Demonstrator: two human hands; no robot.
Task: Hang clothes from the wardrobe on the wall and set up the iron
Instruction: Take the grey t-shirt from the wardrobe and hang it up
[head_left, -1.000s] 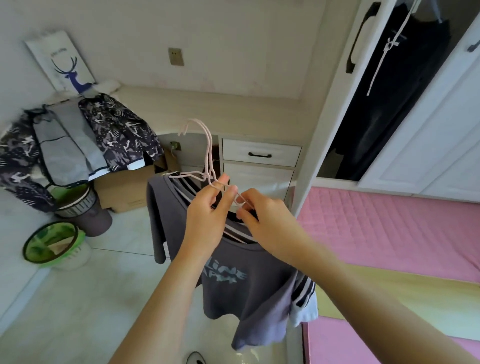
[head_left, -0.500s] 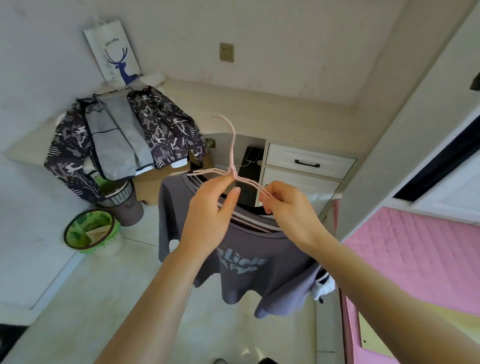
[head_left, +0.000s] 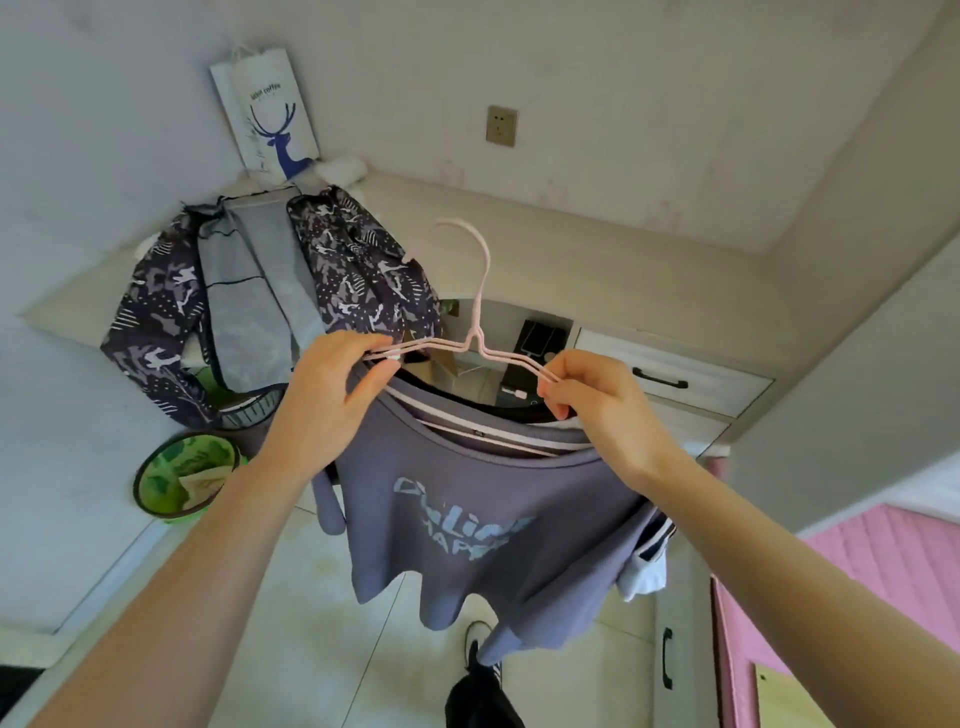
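Note:
A grey-purple T-shirt (head_left: 467, 525) with pale lettering hangs in front of me from thin pink wire hangers (head_left: 480, 291). A second striped garment (head_left: 647, 566) shows behind it at the right. My left hand (head_left: 332, 395) pinches the hangers' left arm and the shirt's shoulder. My right hand (head_left: 597, 405) pinches the right arm of the hangers. The hook points up and left, free of any rail. A patterned dark jacket (head_left: 249, 306) with a grey lining hangs at the left, over the desk edge.
A pale desk (head_left: 571, 260) runs along the wall, with drawers (head_left: 670, 382) at the right. A deer-print paper bag (head_left: 270, 119) stands in the corner, a wall socket (head_left: 501, 126) above the desk. A green basin (head_left: 182, 478) sits on the floor. Pink bedding (head_left: 883, 561) lies at right.
The view has swung left and the open wardrobe has left the frame. My hands have spread apart along the hangers' arms, and the shirt now hangs lifted in front of the desk.

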